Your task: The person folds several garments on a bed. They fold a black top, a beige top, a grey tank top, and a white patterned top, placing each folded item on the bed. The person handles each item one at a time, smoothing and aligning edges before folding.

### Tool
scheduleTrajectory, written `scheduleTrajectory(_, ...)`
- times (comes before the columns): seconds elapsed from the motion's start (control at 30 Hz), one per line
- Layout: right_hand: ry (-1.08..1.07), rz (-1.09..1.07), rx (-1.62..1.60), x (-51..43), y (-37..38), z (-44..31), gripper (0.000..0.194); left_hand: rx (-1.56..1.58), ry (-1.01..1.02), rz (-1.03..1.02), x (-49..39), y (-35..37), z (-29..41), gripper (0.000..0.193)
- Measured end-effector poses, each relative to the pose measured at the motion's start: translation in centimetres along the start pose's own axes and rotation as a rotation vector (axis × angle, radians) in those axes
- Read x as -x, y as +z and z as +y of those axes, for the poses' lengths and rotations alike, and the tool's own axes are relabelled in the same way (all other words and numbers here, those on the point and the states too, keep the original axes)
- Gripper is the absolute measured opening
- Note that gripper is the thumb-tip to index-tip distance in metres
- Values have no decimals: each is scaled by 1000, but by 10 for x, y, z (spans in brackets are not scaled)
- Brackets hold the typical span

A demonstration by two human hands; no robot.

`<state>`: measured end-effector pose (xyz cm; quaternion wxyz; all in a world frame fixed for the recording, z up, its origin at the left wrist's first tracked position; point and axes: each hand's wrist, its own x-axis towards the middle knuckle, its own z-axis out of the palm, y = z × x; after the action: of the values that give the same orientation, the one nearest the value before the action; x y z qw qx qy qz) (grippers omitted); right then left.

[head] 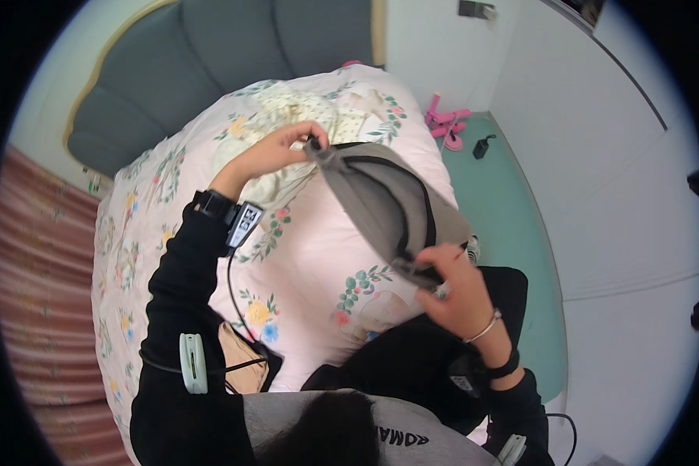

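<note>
A grey cloth bag with black trim (373, 186) is stretched slantwise above the bed, its opening towards me. My left hand (276, 152) pinches its upper left end between thumb and fingers. At the lower right end, my right hand (457, 294) grips the other corner, near a dark strap or buckle. Behind my left hand lies a crumpled pale patterned garment (285, 113) on the floral bedspread (303, 244). A folded beige cloth (242, 355) lies by my left elbow, partly hidden by my sleeve and a cable.
A grey padded headboard (221, 52) stands behind the bed. On the green floor to the right are a pink folding object (445, 125) and a small black case (482, 148). White cabinet panels (594, 175) line the right side; pink curtains (46, 279) hang at left.
</note>
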<state>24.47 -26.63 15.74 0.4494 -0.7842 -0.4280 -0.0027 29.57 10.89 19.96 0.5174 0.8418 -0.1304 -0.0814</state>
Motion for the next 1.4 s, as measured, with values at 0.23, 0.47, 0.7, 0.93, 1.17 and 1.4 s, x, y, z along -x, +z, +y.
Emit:
scheduleTrajectory(0.23, -154, -503, 287, 27, 149, -26, 45, 260, -269, 274, 153, 60, -138, 28)
scheduleTrajectory(0.47, -211, -603, -96, 58, 146, 37, 45, 548, -558, 1032, 249, 156, -194, 19)
scheduleTrajectory(0.7, 122, -370, 378, 36, 93, 117, 42, 191, -576, 848, 224, 235, -166, 31)
scheduleTrajectory(0.93, 76, -352, 521, 37, 120, 104, 58, -476, -681, 917, 175, 168, -215, 73)
scheduleTrajectory(1.17, 46, -380, 586, 45, 133, 105, 70, -385, -656, 534, 160, 134, -199, 70)
scheduleTrajectory(1.4, 80, -409, 564, 51, 130, 109, 74, 65, -545, 662, 177, 136, -197, 49)
